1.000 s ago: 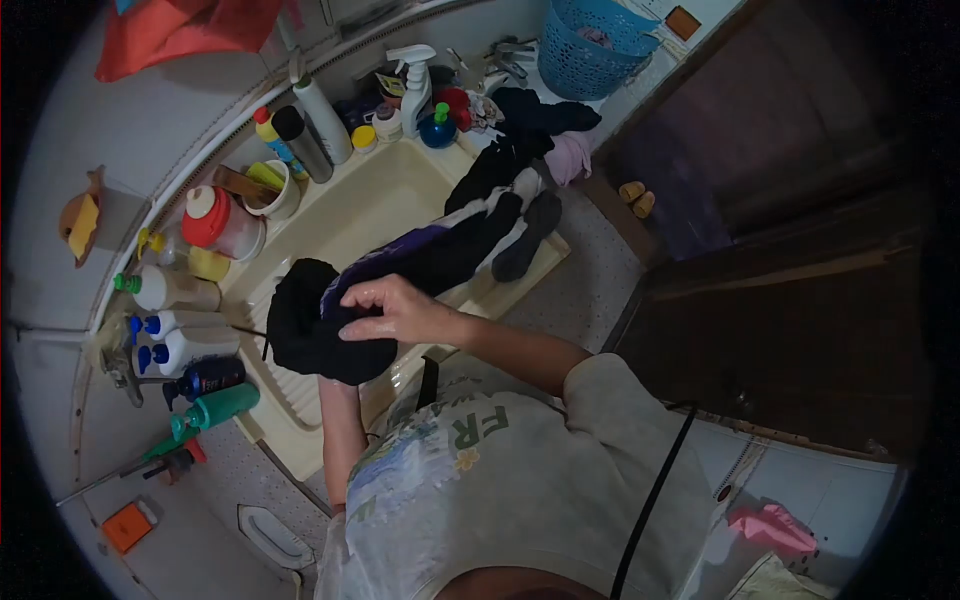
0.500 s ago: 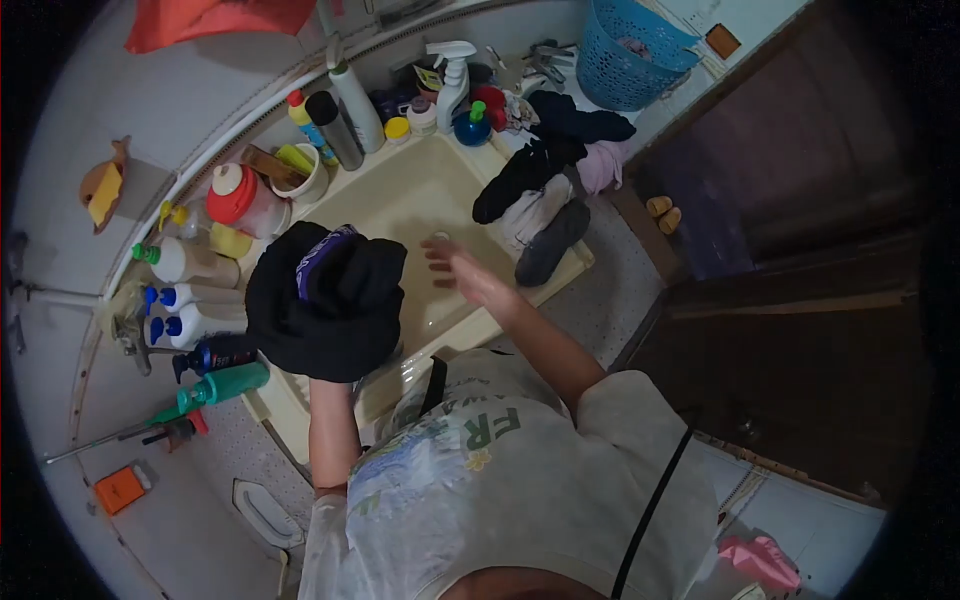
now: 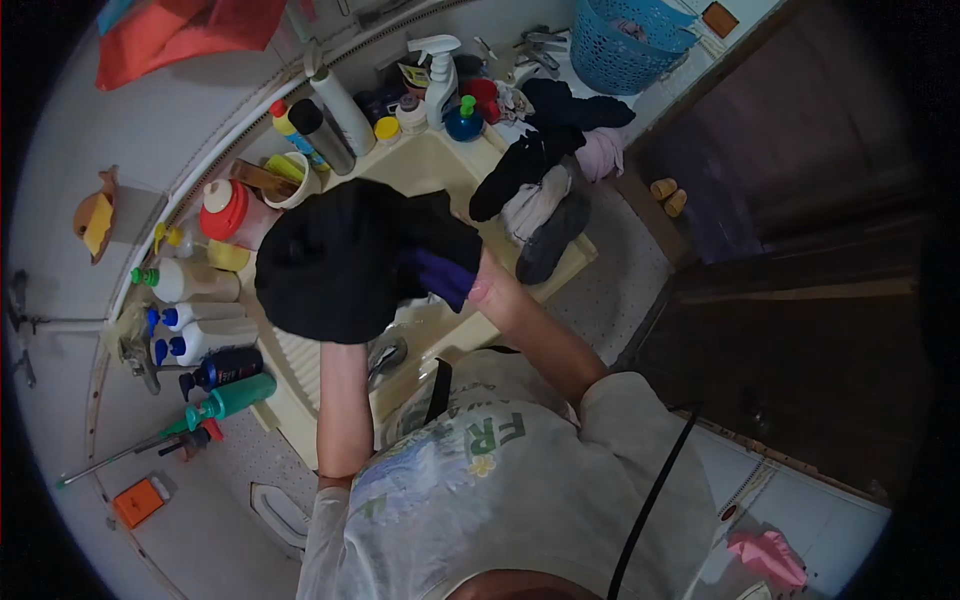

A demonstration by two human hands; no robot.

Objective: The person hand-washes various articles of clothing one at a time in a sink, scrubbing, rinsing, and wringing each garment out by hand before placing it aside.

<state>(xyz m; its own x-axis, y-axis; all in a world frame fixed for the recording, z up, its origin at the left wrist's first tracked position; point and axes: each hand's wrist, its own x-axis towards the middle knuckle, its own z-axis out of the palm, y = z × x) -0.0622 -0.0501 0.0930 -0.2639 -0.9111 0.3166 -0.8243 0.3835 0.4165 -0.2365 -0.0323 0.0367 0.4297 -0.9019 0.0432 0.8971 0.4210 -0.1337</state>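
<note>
A black cloth garment with a purple band is bunched up over the cream washbasin. My left hand, with its wrist below the cloth, holds the garment up; the cloth covers its fingers. From the right, my right hand reaches into or behind the purple edge. Only its heel and wrist show there, so its finger pose is hidden. A metal object, perhaps a tap, is partly visible in the basin beneath the garment.
Dark and pale clothes drape over the basin's right rim. Along the back and left stand several bottles, a red-lidded jar and a spray bottle. A blue basket sits at the back right.
My right hand, previously bare with fingers apart over the basin, is now at the garment. The garment has turned and spread rightward, its purple band now beside my right wrist.
</note>
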